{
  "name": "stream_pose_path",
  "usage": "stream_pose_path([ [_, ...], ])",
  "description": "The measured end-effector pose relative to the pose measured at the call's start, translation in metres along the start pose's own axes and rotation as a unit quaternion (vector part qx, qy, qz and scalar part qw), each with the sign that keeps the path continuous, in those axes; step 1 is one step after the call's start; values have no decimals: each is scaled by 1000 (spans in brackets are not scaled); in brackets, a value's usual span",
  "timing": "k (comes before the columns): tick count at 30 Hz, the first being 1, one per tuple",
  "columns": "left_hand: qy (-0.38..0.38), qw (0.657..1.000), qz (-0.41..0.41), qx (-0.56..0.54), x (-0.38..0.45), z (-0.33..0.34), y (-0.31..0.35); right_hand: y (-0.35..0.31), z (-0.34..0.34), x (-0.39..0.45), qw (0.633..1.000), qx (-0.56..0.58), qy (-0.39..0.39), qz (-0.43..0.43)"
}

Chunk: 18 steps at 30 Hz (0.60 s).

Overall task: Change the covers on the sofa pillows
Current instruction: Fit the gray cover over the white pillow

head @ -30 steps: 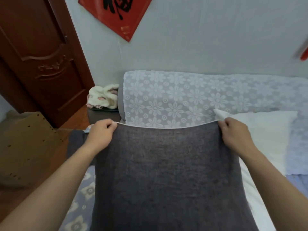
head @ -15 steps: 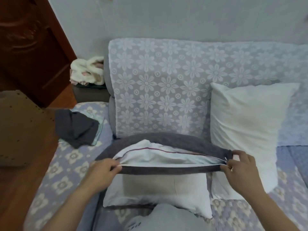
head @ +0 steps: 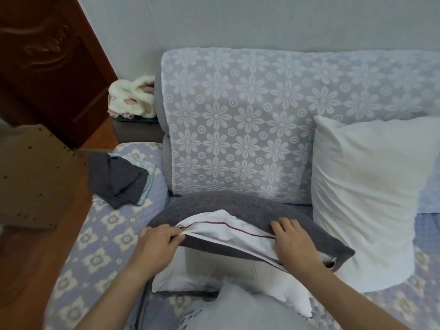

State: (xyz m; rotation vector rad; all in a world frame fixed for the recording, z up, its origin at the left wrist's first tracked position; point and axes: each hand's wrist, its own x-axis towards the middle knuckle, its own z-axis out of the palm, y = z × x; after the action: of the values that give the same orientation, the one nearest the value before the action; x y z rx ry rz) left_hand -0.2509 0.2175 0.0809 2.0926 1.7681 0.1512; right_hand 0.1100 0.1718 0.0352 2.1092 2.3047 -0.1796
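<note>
- Grey cover (head: pixel 228 206) lay on the sofa seat (head: pixel 107 234), its open edge running left to right towards the person.
- Left hand (head: pixel 157 241) pinched the opening's left end.
- Right hand (head: pixel 295 241) rested with curled fingers on the white insert (head: pixel 214 222), nearer the unclosed right end.

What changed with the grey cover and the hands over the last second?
The grey cover went from held upright to lying flat, opening up. The right hand left its corner and now rests on the white insert. The left hand still pinches the edge. The bare white pillow stayed.
</note>
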Motion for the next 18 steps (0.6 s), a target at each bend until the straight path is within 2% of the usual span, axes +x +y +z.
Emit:
stream_pose_path([
  [5, 3, 999, 7, 44, 3, 3, 0, 28, -23, 12, 993, -59, 32, 93],
  [8, -30, 997, 17, 70, 5, 3, 6, 31, -51, 22, 983, -4, 99, 156],
  [10, -10, 998, 48, 38, 9, 2, 17, 29, -64, 27, 967, 49, 155, 196],
  [13, 67, 992, 104, 20, 28, 7, 53, 16, -71, 27, 955, 80, 217, 184],
  [18, 49, 980, 112, 155, 72, 28, 116, -2, -76, 27, 953, 100, 249, 141],
])
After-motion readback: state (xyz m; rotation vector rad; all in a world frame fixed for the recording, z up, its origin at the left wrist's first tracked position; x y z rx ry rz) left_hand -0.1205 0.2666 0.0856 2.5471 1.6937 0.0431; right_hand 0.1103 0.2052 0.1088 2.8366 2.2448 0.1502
